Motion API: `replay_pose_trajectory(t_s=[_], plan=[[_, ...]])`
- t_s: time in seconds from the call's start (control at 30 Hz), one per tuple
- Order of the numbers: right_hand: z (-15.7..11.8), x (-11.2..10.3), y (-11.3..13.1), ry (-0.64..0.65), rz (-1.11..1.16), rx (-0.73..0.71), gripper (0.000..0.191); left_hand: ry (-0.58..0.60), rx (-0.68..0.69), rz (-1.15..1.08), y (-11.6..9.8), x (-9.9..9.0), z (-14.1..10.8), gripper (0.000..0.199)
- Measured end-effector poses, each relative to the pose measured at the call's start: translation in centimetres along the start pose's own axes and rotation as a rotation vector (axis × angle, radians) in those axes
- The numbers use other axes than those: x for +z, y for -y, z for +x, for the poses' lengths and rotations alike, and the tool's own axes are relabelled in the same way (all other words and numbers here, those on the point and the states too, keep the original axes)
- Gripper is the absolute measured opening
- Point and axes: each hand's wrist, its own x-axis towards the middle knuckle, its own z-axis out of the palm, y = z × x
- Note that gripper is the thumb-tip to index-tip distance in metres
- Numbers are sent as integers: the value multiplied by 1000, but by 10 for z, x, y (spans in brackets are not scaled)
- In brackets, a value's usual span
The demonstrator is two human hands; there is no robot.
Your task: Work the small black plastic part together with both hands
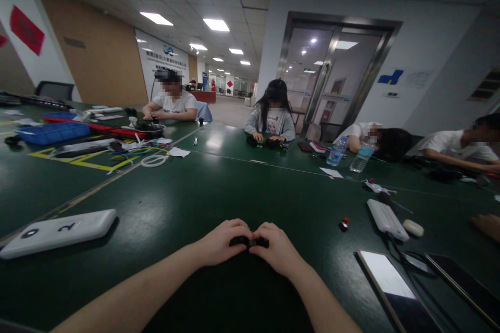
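Observation:
Low in the middle of the head view, my left hand [223, 242] and my right hand [278, 250] meet over the green table [195, 197]. Between them is a small dark object [253, 242], black with a greyish middle part. My left fingers and thumb pinch one end, and my right fingers and thumb pinch the other. Its exact kind cannot be made out, since the fingers cover much of it. To the right of my hands stands a small red and black item [344, 225].
Left lies a white power bank [58, 231]; right are another white power bank [386, 218], an earbud case [413, 227] and a phone [394, 286]. Farther off are a blue tray [52, 133], a coiled white cable [154, 160] and water bottles [362, 158]. Several people sit around the table.

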Motion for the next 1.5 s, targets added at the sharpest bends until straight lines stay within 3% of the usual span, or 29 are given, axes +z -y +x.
replay_pose_trajectory(t_s=[0.2,0.33,0.43,0.6,0.67,0.83,1.13,1.5], plan=[[3,2,-10,11,12,18,30,35,48,187,-1,-3,0,33],[3,-3,-28,-48,86,144,42,-48,-67,313,26,-21,-3,36],[3,-8,-39,-59,122,207,37,-176,-334,397,63,-51,-17,34],[4,-10,-43,-37,159,210,33,-598,-1198,423,117,-98,-60,41],[3,-10,-43,-38,159,209,33,-733,-1357,411,127,-104,-71,43],[2,-9,-43,-38,175,207,32,-810,-1352,398,137,-99,-75,43],[2,-12,-39,-25,172,216,32,-753,-1376,377,128,-101,-73,47],[0,-15,-36,-4,162,231,33,-804,-1375,345,132,-101,-73,46]])
